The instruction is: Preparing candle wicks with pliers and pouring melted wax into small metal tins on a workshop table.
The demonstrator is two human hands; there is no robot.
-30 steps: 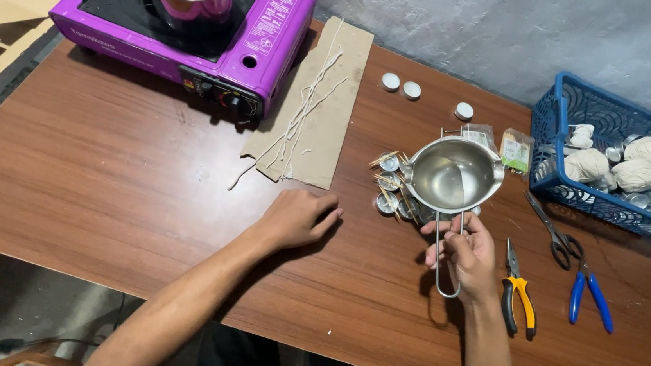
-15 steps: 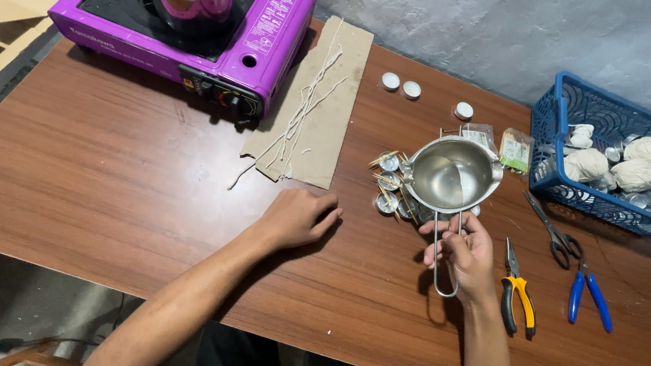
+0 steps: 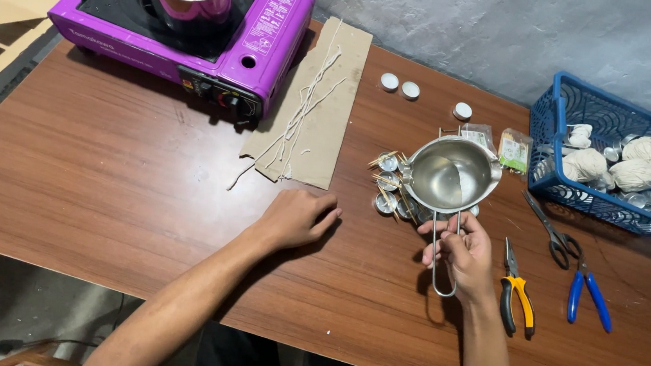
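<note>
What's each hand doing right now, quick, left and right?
Left hand: holding nothing, resting palm down on the wooden table.
Right hand: closed around the wire handle of the small steel melting pot.
</note>
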